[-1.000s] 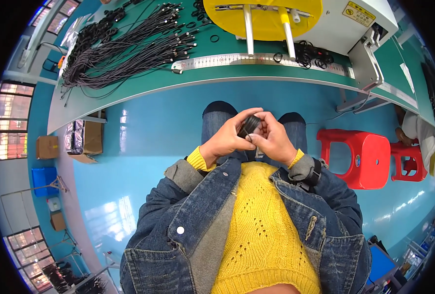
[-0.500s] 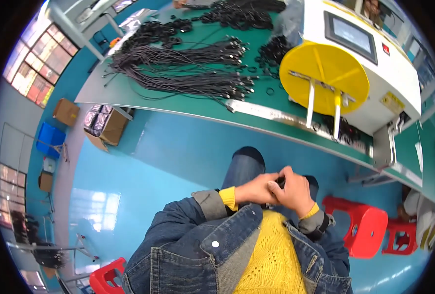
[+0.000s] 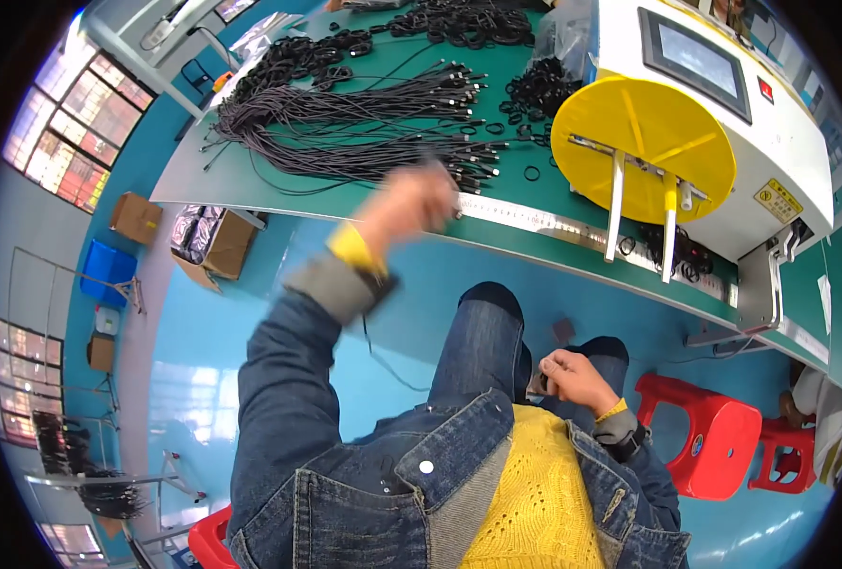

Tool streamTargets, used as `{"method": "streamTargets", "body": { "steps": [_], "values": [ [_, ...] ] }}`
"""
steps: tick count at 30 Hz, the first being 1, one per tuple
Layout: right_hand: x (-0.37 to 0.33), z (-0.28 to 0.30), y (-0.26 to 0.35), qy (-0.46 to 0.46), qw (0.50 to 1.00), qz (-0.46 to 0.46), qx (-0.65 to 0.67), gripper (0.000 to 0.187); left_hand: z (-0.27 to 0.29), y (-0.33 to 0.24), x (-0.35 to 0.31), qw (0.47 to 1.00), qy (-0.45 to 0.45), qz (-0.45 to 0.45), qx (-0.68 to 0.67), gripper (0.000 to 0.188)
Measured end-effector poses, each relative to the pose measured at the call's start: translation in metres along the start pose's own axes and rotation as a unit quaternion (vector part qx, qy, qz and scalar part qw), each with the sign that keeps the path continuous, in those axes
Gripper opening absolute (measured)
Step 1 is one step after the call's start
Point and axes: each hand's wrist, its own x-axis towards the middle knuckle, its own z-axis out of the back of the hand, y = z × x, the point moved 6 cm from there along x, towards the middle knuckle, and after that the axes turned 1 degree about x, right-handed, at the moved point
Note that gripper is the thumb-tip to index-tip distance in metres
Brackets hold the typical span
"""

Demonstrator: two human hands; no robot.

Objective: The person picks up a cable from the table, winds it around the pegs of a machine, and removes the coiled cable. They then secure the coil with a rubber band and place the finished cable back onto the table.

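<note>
My left hand [image 3: 407, 204] is raised over the table's front edge, at the near ends of a bundle of black cables [image 3: 278, 114] with silvery connectors. Motion smears its fingers, so its grip cannot be told. Below that forearm a thin dark cable [image 3: 392, 372] curves down; where its upper end goes is hidden. Close above my lap, my right hand [image 3: 580, 381] is closed, thumb and fingers pressed together. Something small and dark shows at its fingertips, too small to name.
On the green table [image 3: 535, 185] lie heaps of black rings [image 3: 539, 90] and a long metal ruler [image 3: 516, 216]. A white machine with a yellow disc [image 3: 644, 142] and two projecting rods stands at the right. Red stools [image 3: 710, 436] are beside me; an open carton [image 3: 222, 242] sits under the table's left end.
My hands were together above my lap. The left one has swung up and left to the cable bundle, while the right one has stayed low, shifting slightly right and down.
</note>
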Motion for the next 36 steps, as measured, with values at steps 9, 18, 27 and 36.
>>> {"method": "streamTargets", "body": {
  "steps": [9,18,27,36],
  "values": [
    [-0.003,0.018,-0.022,-0.036,0.999,-0.009,-0.016,0.021,0.085,0.028,0.042,0.914,0.076,0.023,0.398,0.030],
    [-0.008,0.017,-0.021,-0.038,0.999,-0.002,-0.029,0.016,0.067,0.054,-0.015,0.781,-0.127,-0.181,0.584,0.021],
    [-0.047,0.034,0.042,-0.269,0.921,0.270,-0.088,0.013,-0.009,-0.071,-0.039,0.819,-0.177,-0.304,0.454,0.019],
    [-0.148,0.017,0.188,-0.461,0.541,0.529,-0.464,0.039,-0.133,-0.177,-0.054,0.851,-0.052,-0.422,0.308,0.027]
  ]
}}
